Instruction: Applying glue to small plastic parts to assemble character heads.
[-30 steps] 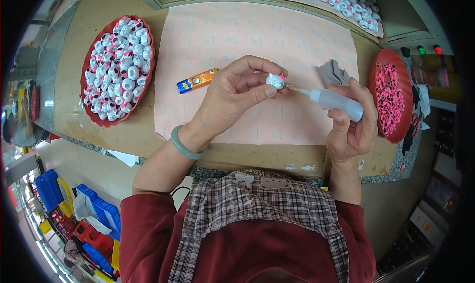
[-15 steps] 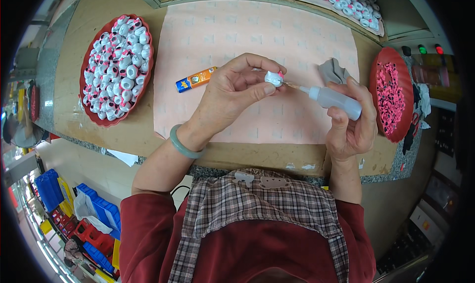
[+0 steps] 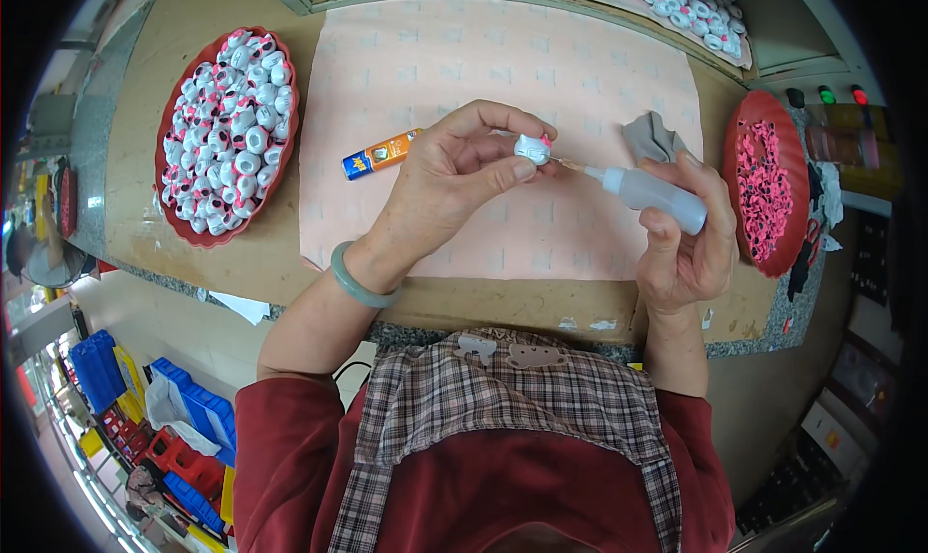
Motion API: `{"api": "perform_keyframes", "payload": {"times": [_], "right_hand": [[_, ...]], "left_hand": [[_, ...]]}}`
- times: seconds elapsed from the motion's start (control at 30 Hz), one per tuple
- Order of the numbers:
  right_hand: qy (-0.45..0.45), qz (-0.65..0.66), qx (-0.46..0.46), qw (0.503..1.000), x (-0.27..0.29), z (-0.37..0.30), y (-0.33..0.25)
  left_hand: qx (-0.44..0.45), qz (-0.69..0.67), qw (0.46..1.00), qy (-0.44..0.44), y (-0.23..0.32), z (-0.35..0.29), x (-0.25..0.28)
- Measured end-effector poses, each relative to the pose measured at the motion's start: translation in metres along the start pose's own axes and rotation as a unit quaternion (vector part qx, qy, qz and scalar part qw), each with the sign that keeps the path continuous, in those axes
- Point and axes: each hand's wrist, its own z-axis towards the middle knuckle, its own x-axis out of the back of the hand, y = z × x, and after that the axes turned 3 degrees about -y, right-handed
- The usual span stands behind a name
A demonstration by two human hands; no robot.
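Note:
Between the thumb and fingers of my left hand (image 3: 464, 171) is a small white figurine head (image 3: 532, 150) with a pink piece on its upper right. My right hand (image 3: 698, 239) grips a translucent squeeze bottle (image 3: 662, 200) tilted toward the head. The bottle's thin nozzle tip reaches the head's right side; whether it touches is too small to tell. An orange and blue tube-shaped package (image 3: 380, 155) lies beside my left hand, partly behind it. Beyond the bottle rests a crumpled grey cloth (image 3: 652, 137).
At left stands a red scalloped tray (image 3: 166, 190) heaped with white and pink heads. A red tray (image 3: 798, 195) of small pink and black pieces stands at right. Pale pink paper (image 3: 435, 60) covers the middle of the table. More white heads (image 3: 686, 16) lie behind the back ledge.
The left hand and the head have shifted very slightly left and up. The right hand and bottle are almost still.

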Motion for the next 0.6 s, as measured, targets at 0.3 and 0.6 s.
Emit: {"api": "perform_keyframes", "payload": {"times": [0.3,0.6], "right_hand": [[-0.012,-0.005,0.003,1.0,-0.0005,0.0015,-0.0014],[-0.014,-0.001,0.006,1.0,-0.004,-0.0003,0.0017]], "left_hand": [[-0.002,0.018,1.0,-0.004,-0.0008,0.0001,0.0013],[0.019,0.04,0.999,-0.005,-0.0005,-0.0006,-0.0018]]}}
